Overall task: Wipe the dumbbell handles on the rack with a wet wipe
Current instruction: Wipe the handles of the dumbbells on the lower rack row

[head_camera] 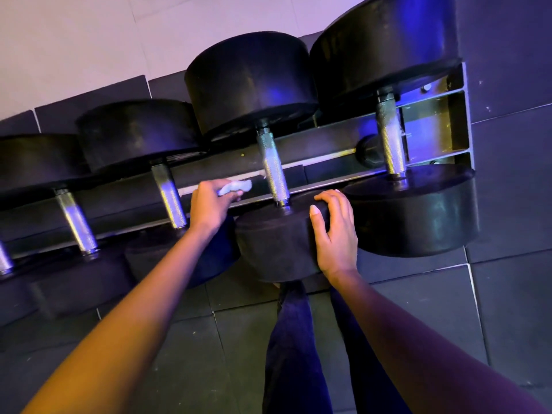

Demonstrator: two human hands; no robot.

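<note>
The rack [322, 146] crosses mid-frame. The right hand [334, 234] rests spread on the centre dumbbell's head [274, 243]. The left hand [209, 204] pinches the bunched wet wipe [236, 186] left of the centre handle [273, 171], touching no handle. White flecks there suggest wiping is done; the lower-left handles likely remain.

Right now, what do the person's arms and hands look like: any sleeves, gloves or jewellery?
Both arms are bare. The left forearm and right forearm show no sleeves up to the frame edge. The left hand and right hand wear no gloves, and I see no rings, watch or bracelet. The only clothing in view is dark blue trousers below.
</note>
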